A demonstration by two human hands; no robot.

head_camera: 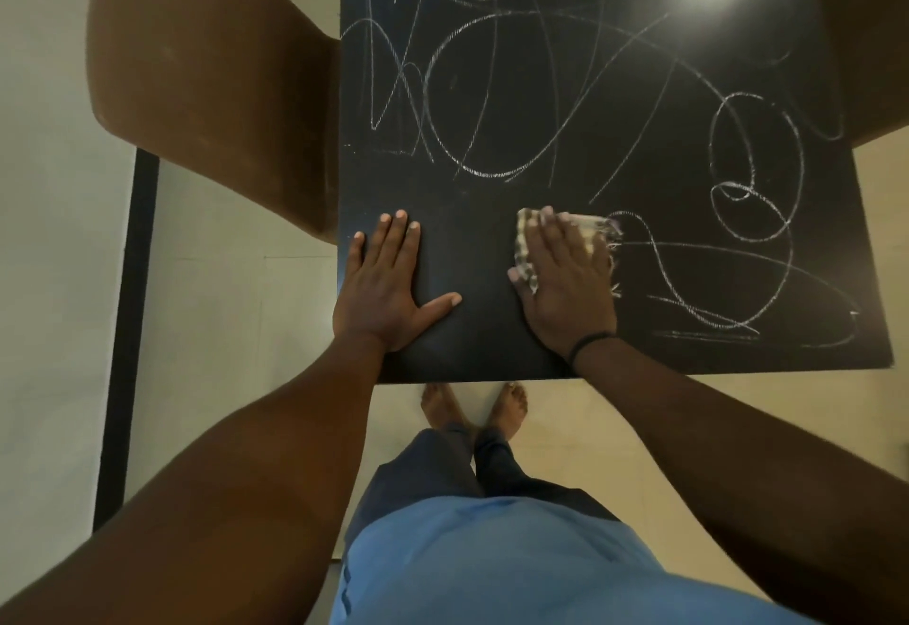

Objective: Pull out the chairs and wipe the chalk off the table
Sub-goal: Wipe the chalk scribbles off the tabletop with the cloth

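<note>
A black table (482,344) fills the upper middle of the head view, covered in white chalk scribbles (492,98) except for its near left corner. My left hand (388,285) lies flat on that bare corner, fingers straight and spread. My right hand (565,280) presses a small striped cloth (595,231) flat onto the tabletop, fingers straight, just left of a chalk loop. A brown chair (211,83) stands at the table's left side, its back against the table edge. Part of a second brown chair (875,34) shows at the right edge.
Pale tiled floor (236,329) surrounds the table. A dark vertical strip (128,329) runs down the floor at left. My bare feet (472,408) stand just under the table's near edge. A ceiling light glares on the tabletop at the upper right.
</note>
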